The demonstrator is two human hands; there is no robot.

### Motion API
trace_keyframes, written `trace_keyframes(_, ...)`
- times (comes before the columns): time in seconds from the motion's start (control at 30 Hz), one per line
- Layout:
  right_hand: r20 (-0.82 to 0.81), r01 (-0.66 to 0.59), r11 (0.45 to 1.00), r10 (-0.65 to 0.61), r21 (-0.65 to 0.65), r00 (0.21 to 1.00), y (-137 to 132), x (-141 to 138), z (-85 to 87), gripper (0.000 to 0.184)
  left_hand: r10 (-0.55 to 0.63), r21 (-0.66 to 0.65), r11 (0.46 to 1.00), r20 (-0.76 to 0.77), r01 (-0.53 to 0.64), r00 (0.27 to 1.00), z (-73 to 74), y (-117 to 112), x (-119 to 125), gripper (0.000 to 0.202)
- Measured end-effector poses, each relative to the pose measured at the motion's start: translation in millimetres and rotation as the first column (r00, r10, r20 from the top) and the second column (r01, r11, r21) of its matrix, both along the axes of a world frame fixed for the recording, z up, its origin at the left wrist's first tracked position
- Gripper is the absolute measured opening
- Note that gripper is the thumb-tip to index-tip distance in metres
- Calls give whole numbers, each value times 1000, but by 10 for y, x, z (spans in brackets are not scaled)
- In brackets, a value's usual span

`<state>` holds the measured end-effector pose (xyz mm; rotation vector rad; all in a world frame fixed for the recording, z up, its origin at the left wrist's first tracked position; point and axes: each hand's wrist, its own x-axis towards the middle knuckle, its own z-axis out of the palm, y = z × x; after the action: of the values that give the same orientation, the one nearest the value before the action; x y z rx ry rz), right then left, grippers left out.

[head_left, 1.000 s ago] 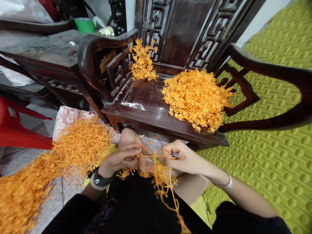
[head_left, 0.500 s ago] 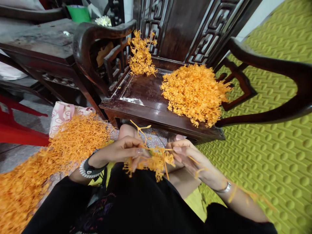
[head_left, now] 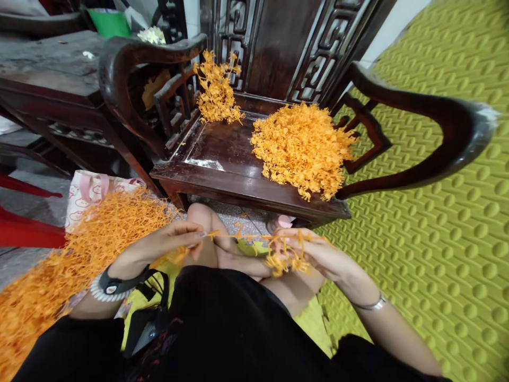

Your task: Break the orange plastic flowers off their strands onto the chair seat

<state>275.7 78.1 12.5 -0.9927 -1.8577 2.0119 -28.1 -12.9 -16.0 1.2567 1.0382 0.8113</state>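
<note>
Between my two hands a thin orange plastic strand (head_left: 242, 236) is stretched level above my crossed legs. My left hand (head_left: 169, 241) pinches its left end, with some blurred orange pieces hanging beneath the fingers. Closed around the other end, my right hand (head_left: 324, 253) also carries a small cluster of orange plastic sprigs (head_left: 284, 261) that dangles below the fingers. Just left of my left arm lies a large heap of loose orange strands (head_left: 115, 217). On the wooden chair (head_left: 226, 146) in front sit a big pile of orange sprigs (head_left: 304, 148) and a smaller upright bunch (head_left: 218, 90).
The chair's curved armrest (head_left: 421, 101) reaches out over the yellow textured mat (head_left: 417, 254) at right. A patterned tote bag (head_left: 81, 199) stands behind the heap, near a red stool (head_left: 29, 228). A dark table (head_left: 51, 63) holds a green container (head_left: 109, 22).
My hands have drawn apart, the left going left and the right slightly right, pulling the strand out straight. The sprig cluster has shifted right beneath my right hand. The view has turned slightly.
</note>
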Motion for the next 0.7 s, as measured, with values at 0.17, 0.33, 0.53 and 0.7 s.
trace_keyframes(0.17,-49,-132,977,126,-167,991,-11,57,3,23,-29,123,991,-226,58,974,-197,-7,-110,29)
trace_keyframes(0.33,-17,-194,962,201,192,979,-42,-35,52,20,151,251,964,-265,-83,952,-322,-36,119,31)
trace_keyframes(0.53,207,-351,726,284,591,936,-79,-207,154,14,632,491,660,46,-568,774,-390,282,291,23)
trace_keyframes(0.7,301,-349,528,179,774,937,-43,-187,407,12,604,346,227,683,-910,411,-32,176,288,19)
